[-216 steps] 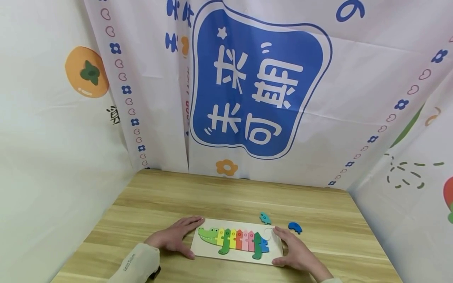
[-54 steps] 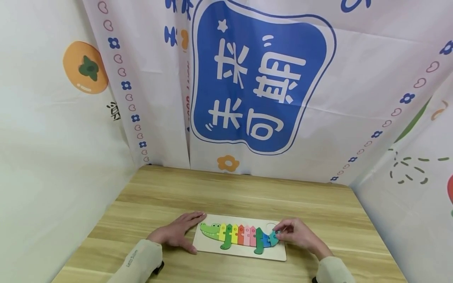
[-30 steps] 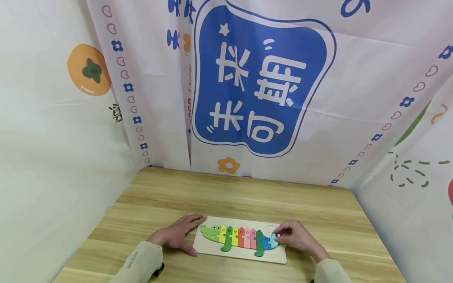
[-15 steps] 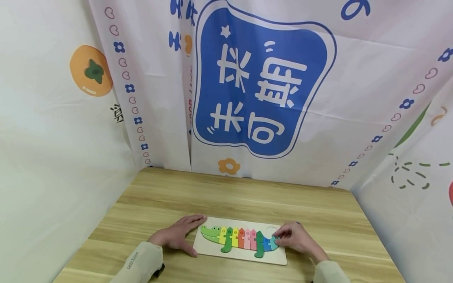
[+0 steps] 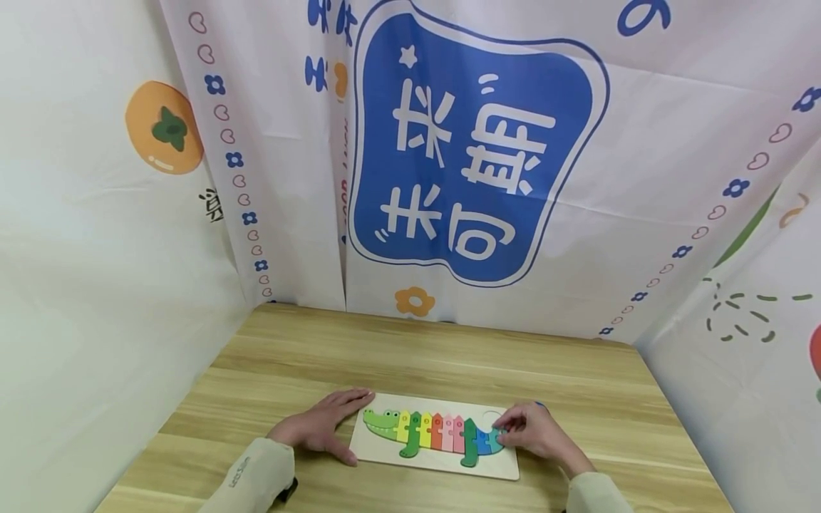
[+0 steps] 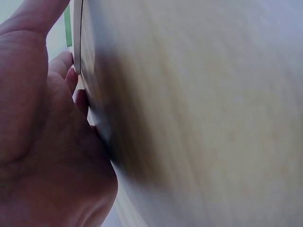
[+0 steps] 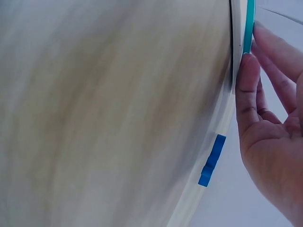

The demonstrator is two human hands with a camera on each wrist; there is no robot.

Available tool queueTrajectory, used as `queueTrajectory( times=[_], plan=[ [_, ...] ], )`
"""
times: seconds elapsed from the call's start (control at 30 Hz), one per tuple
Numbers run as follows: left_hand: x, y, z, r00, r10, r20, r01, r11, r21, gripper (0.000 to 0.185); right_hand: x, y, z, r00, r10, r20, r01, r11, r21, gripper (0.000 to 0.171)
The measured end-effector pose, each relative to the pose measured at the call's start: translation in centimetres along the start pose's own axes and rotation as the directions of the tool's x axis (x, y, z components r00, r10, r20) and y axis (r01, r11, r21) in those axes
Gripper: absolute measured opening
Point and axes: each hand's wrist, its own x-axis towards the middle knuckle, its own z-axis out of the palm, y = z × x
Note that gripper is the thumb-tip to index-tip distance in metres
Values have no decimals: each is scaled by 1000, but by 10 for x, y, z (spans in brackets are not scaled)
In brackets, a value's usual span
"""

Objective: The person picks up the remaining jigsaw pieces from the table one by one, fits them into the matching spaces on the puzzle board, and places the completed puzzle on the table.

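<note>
A pale wooden puzzle board lies on the table, bearing a crocodile of colourful wooden pieces with its green head on the left. My left hand rests at the board's left end, thumb and fingers spread along its edge. At the tail end, my right hand pinches a teal puzzle piece between thumb and fingers. The piece sits beside the blue body piece; whether it lies flush I cannot tell. A round tail-tip outline shows bare wood.
A loose dark blue puzzle piece lies on the wooden table beyond my right hand, mostly hidden by it in the head view. Printed cloth hangs behind the table and at both sides.
The teal piece, on the table beyond the board 7.2 s ago, is now at the tail in my right hand. That hand has left the board's right edge. The left hand stays put.
</note>
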Motion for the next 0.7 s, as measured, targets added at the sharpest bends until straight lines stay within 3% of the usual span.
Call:
queueTrajectory(
  times=[0.27, 0.4, 0.57, 0.63, 0.7],
  plan=[
    [-1, 0, 0, 1000, -3, -5, 3, 1000, 5, 115, -5, -1, -6, 1000, -16, -8, 16, 1000, 5, 24],
    [-1, 0, -1, 1000, -4, -3, 4, 1000, -1, 115, -12, 3, -17, 993, 27, -117, -30, 999, -23, 27],
    [0, 0, -1, 1000, 0, 3, 0, 1000, -5, 115, -23, 18, -33, 953, 61, -296, -115, 979, -167, 40],
    [0, 0, -1, 1000, 1, 4, -1, 1000, 0, 115, -29, 25, -38, 946, 59, -319, -134, 966, -220, 49],
    [-1, 0, -1, 1000, -2, 3, 2, 1000, 9, 115, -35, 32, -40, 956, 56, -287, -134, 957, -259, 58]
  ],
)
